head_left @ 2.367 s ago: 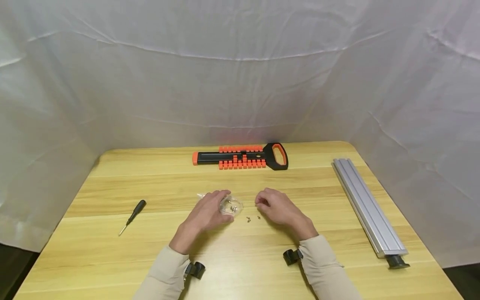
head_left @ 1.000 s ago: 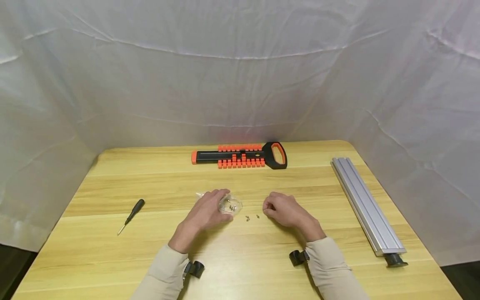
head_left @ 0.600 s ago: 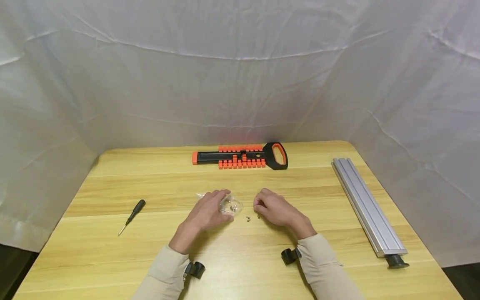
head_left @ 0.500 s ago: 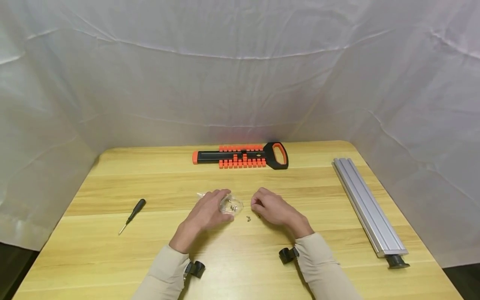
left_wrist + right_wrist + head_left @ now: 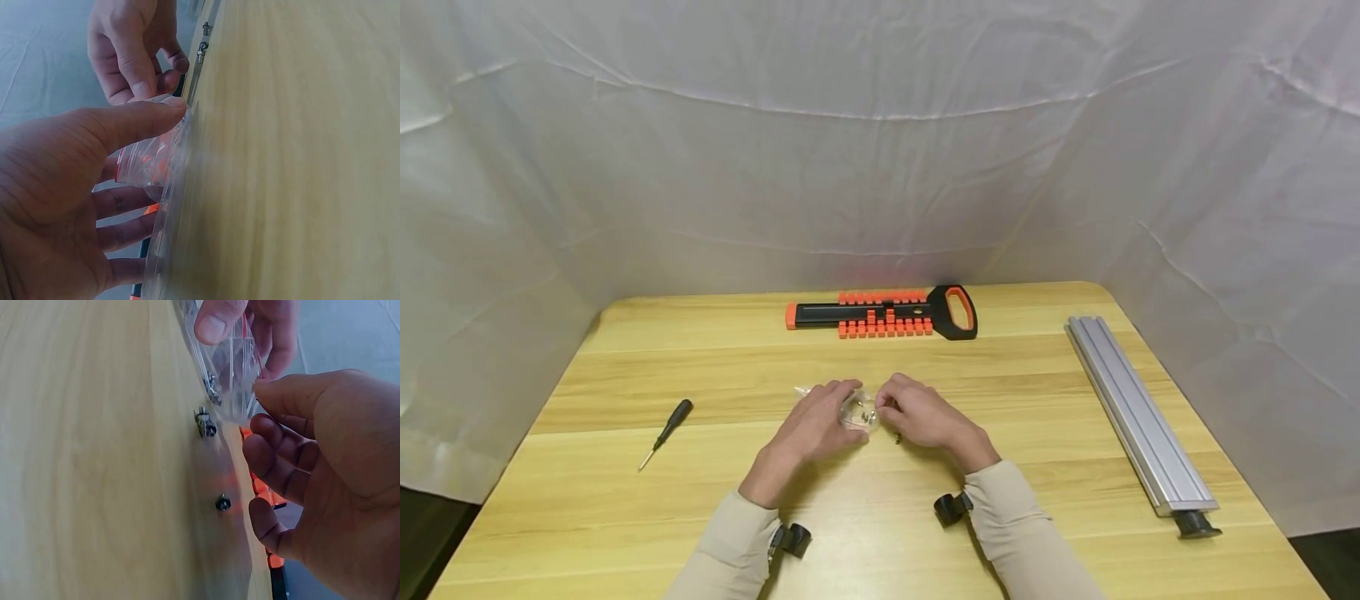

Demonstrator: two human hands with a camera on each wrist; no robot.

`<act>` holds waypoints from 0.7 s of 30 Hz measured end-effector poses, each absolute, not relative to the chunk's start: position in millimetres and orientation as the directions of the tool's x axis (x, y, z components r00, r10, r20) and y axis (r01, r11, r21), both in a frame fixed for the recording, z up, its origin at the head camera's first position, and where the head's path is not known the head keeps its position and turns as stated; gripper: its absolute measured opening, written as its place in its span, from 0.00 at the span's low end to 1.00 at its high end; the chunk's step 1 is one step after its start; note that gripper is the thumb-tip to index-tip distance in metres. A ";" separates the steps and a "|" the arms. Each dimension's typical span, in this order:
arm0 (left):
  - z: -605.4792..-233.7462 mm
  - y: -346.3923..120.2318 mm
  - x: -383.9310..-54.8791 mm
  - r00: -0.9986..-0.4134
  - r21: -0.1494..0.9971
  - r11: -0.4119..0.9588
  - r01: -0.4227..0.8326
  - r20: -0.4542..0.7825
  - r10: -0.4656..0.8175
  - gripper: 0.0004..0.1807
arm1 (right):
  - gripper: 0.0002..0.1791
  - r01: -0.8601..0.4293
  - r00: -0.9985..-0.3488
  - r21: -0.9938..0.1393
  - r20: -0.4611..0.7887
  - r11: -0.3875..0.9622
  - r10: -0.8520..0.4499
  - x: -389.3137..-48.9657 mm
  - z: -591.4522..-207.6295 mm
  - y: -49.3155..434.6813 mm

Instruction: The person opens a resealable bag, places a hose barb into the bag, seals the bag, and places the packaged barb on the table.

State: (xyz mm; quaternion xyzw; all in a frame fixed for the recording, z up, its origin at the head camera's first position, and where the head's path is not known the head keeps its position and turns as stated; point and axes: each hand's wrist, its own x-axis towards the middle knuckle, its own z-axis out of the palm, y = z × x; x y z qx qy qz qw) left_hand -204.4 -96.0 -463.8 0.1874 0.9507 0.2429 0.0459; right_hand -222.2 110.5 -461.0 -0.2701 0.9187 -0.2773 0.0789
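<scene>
A screwdriver (image 5: 665, 435) with a black handle is lying on the left side of the wooden desk (image 5: 572, 533), its tip pointing toward the near edge. Next, the left hand (image 5: 814, 419) is holding a clear plastic bag (image 5: 858, 412) between its thumb and fingers. The bag is resting on the desk near the middle, and some small screws (image 5: 212, 387) are sitting inside it. Behind the bag, a black and orange rack (image 5: 880, 313) is lying flat near the far edge, with its ring handle pointing right. A few loose screws (image 5: 205, 424) are lying on the desk just right of the bag. Over there the right hand (image 5: 928, 414) is curling its fingers, and its thumb and first finger are coming close together right at the bag's edge; I cannot tell if they are pinching anything. Far to the right, a long silver rail (image 5: 1138, 412) is lying at a slant, its black foot (image 5: 1195, 524) sticking out at the near end.
</scene>
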 end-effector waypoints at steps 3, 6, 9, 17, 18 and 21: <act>-464.2 -96.0 -204.2 -0.926 0.482 0.810 0.332 0.005 0.377 0.44 | 0.03 -0.457 -0.842 -0.548 0.012 0.701 -0.539 -222.3 -461.0 107.9; -464.1 -96.0 -203.9 -0.927 0.486 0.809 0.331 0.006 0.375 0.44 | 0.03 -0.451 -0.845 -0.550 0.012 0.703 -0.534 -223.1 -462.7 105.6; -464.0 -95.7 -203.7 -0.927 0.488 0.808 0.329 0.002 0.376 0.44 | 0.03 -0.449 -0.847 -0.551 0.010 0.704 -0.532 -223.1 -464.3 105.1; -465.3 -96.4 -204.9 -0.925 0.488 0.804 0.340 0.017 0.381 0.44 | 0.03 -0.437 -0.854 -0.562 0.014 0.703 -0.520 -220.9 -462.9 111.8; -465.2 -96.5 -204.9 -0.925 0.490 0.803 0.339 0.017 0.381 0.44 | 0.03 -0.434 -0.856 -0.561 0.012 0.705 -0.518 -220.9 -463.1 113.1; -465.0 -96.5 -204.7 -0.925 0.498 0.799 0.337 0.017 0.379 0.44 | 0.02 -0.423 -0.861 -0.563 0.005 0.710 -0.509 -220.5 -464.2 117.6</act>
